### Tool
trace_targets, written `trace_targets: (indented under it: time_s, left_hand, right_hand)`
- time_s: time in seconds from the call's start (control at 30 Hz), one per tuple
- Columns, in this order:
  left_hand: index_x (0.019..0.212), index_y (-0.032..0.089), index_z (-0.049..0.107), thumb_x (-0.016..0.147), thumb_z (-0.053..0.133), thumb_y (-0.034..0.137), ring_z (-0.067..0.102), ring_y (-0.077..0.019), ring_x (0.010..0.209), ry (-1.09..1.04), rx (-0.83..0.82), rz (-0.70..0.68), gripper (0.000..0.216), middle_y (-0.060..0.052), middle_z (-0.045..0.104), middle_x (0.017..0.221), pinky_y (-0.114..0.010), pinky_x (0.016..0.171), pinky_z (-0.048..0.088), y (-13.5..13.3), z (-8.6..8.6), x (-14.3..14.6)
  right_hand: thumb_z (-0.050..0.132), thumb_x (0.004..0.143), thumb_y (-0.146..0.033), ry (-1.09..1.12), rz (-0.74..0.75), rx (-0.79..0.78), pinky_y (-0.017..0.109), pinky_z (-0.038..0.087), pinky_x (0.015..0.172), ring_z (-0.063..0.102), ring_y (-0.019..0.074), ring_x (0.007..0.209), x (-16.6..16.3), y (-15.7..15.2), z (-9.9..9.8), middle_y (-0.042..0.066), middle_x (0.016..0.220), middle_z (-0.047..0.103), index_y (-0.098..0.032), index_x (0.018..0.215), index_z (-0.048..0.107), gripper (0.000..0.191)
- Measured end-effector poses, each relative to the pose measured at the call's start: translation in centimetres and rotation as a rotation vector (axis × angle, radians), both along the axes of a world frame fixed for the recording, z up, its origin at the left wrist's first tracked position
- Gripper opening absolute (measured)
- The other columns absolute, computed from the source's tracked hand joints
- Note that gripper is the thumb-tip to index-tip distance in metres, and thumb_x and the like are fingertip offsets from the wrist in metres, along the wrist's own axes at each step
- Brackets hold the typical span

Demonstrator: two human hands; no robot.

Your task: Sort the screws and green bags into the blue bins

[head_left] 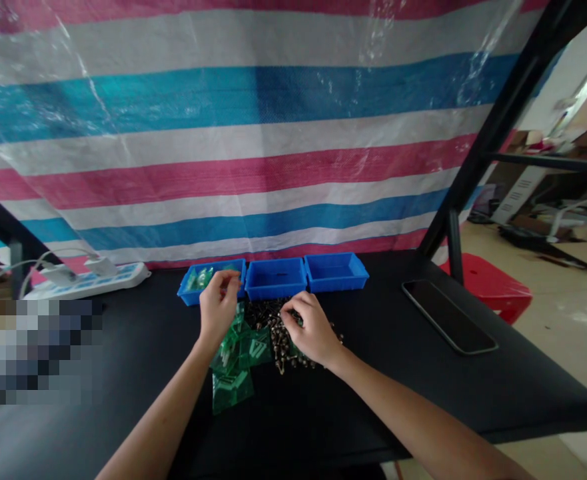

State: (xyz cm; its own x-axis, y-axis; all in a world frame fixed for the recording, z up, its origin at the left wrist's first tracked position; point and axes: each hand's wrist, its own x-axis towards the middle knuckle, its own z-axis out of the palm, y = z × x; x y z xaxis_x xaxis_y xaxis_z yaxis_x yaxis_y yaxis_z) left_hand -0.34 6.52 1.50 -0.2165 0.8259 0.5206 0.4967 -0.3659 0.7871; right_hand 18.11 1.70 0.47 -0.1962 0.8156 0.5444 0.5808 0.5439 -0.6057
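My left hand (219,303) is closed in a pinch at the front edge of the left blue tray (188,297), which holds small green plastic bags (202,277). What its fingers hold, if anything, does not show. Over a heap of brass-coloured screws (280,343) hovers my right hand (313,328), thumb and fingertips drawn together; anything between them is too small to name. Dark screws (260,313) lie between the hands. Green bags with pale plugs inside (232,387) spread below my left hand, partly overlapping.
The middle blue tray (276,289) has a small dark piece in it; the right blue tray (337,285) stands beside it. A phone (448,316) lies at the right. A white power strip (90,283) with plugs sits back left. Black frame posts (468,160) flank the striped sheet.
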Motion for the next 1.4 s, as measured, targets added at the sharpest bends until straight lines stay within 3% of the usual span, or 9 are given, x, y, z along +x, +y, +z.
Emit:
trace_targets:
  time_s: [0.27,0.37,0.43,0.63,0.8,0.97,1.2,1.4]
  left_hand:
    - [0.086,0.017,0.061,0.08,0.046,0.026,0.057,-0.0147,0.058,0.252,-0.093,-0.244,0.018,-0.001,0.063,0.065,-0.023,0.056,0.041,-1.2,0.1,1.9]
    - [0.085,0.018,0.062,0.08,0.046,0.026,0.056,-0.0147,0.057,0.322,-0.121,-0.305,0.019,-0.001,0.064,0.065,-0.023,0.055,0.039,-1.2,0.0,2.0]
    - [0.087,0.018,0.062,0.081,0.045,0.026,0.055,-0.0148,0.058,0.349,-0.128,-0.321,0.02,-0.002,0.064,0.066,-0.023,0.055,0.039,-1.3,-0.1,2.0]
    - [0.087,0.019,0.062,0.081,0.045,0.025,0.053,-0.0137,0.055,0.389,-0.134,-0.352,0.019,-0.001,0.063,0.066,-0.023,0.054,0.038,-1.6,-0.2,2.4]
    - [0.087,0.019,0.062,0.081,0.044,0.025,0.055,-0.0145,0.059,0.398,-0.13,-0.369,0.02,-0.002,0.065,0.07,-0.023,0.057,0.039,-1.6,-0.4,2.7]
    - [0.088,0.02,0.063,0.081,0.044,0.025,0.056,-0.0159,0.062,0.411,-0.143,-0.389,0.02,-0.002,0.065,0.072,-0.023,0.057,0.039,-1.6,-0.5,2.9]
    - [0.087,0.021,0.062,0.081,0.044,0.023,0.057,-0.0164,0.064,0.401,-0.156,-0.432,0.019,-0.002,0.065,0.074,-0.025,0.061,0.04,-1.8,-0.4,3.1]
    - [0.083,0.019,0.061,0.085,0.04,0.029,0.057,-0.0161,0.063,0.33,-0.185,-0.501,0.024,-0.001,0.063,0.068,-0.024,0.059,0.04,-2.3,-0.5,3.9]
  right_hand:
    - [0.048,0.08,-0.01,-0.162,0.085,-0.007,0.028,0.04,0.072,0.052,0.0156,0.074,0.1,0.0,0.8,0.003,0.071,0.059,-0.017,0.072,0.059,0.014]
    - [0.051,0.08,-0.015,-0.246,0.099,-0.02,0.031,0.04,0.074,0.053,0.0177,0.077,1.5,0.2,1.8,0.004,0.075,0.061,-0.017,0.077,0.061,0.01]
    - [0.057,0.077,-0.022,-0.422,0.141,-0.057,0.034,0.039,0.077,0.053,0.021,0.085,2.9,0.3,2.5,0.006,0.083,0.063,-0.019,0.085,0.063,0.01]
    - [0.07,0.06,-0.042,-0.575,0.217,-0.256,0.04,0.039,0.081,0.052,0.029,0.099,5.3,-0.4,3.3,0.009,0.104,0.061,-0.024,0.116,0.053,0.062]
    - [0.078,0.042,-0.043,-0.561,0.199,-0.278,0.043,0.037,0.084,0.051,0.0319,0.101,4.6,-0.9,2.5,0.01,0.107,0.059,-0.026,0.123,0.047,0.089]
    - [0.076,0.05,-0.03,-0.612,0.183,-0.254,0.047,0.038,0.083,0.052,0.0332,0.1,4.3,-1.0,2.4,0.012,0.107,0.058,-0.024,0.129,0.04,0.087]
    - [0.069,0.06,-0.024,-0.47,0.216,-0.203,0.035,0.044,0.078,0.057,0.0244,0.091,5.2,-0.7,3.4,0.008,0.11,0.051,-0.031,0.135,0.027,0.086]
    - [0.063,0.066,-0.02,-0.393,0.201,-0.1,0.04,0.042,0.087,0.051,0.025,0.101,4.9,0.0,2.9,0.008,0.11,0.046,-0.03,0.137,0.021,0.083]
